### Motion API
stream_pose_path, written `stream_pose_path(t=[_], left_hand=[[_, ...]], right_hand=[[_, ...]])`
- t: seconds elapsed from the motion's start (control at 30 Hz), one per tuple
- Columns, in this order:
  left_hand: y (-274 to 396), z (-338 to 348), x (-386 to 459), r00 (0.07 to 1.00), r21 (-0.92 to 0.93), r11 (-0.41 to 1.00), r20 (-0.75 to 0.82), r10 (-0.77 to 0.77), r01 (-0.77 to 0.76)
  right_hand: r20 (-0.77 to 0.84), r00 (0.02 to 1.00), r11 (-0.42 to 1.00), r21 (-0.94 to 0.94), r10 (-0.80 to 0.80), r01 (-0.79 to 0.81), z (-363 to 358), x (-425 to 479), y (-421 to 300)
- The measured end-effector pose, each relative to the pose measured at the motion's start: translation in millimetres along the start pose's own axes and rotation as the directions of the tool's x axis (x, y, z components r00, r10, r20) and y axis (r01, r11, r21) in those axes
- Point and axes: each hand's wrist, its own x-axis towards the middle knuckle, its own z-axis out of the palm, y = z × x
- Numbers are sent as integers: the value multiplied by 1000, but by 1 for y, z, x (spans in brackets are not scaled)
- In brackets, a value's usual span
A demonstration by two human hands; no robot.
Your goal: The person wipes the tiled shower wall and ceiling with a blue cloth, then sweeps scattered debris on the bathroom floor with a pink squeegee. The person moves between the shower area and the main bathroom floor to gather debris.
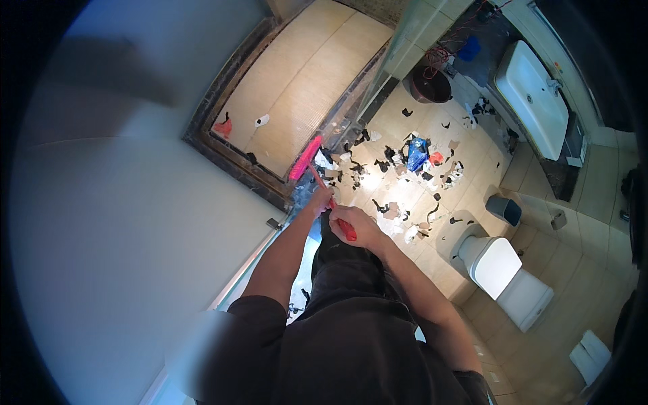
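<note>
Both hands hold a broom with a red handle (347,230). My left hand (320,200) is wrapped around it nearer the bristles, and my right hand (356,226) grips close to its top end. Pink bristles (306,158) lie along the dark stone sill at the near corner of the tiled shower area (288,96). Just right of the bristles, white and black scraps (325,161) are strewn on the floor. More litter spreads across the beige tiles, around a crumpled blue packet (417,154).
A toilet (498,266) with its lid down stands at the right, near a dark waste bin (503,210). A brown bucket (430,85) sits below the counter with the white washbasin (531,100). A glass panel (383,66) borders the shower. A pale wall (126,212) fills the left.
</note>
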Motion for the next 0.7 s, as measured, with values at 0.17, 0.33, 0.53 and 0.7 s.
stream_pose_path(t=[0.17, 0.33, 0.53, 0.7], left_hand=[[10, 62, 7, 994, -45, 997, 81, 72, -69], [24, 128, -15, 960, 256, 948, 250, 124, -189], [0, 228, -47, 950, 271, 952, 308, 53, -141], [9, 257, -80, 925, 322, 919, 365, 104, -230]], right_hand=[[-17, 990, 985, 105, 137, -135, -43, -29, 5], [-117, 952, 956, 112, 282, -269, -84, -89, -25], [-229, 901, 924, -13, 369, -381, -96, -148, -57], [-281, 883, 918, -23, 375, -397, -110, -178, -74]])
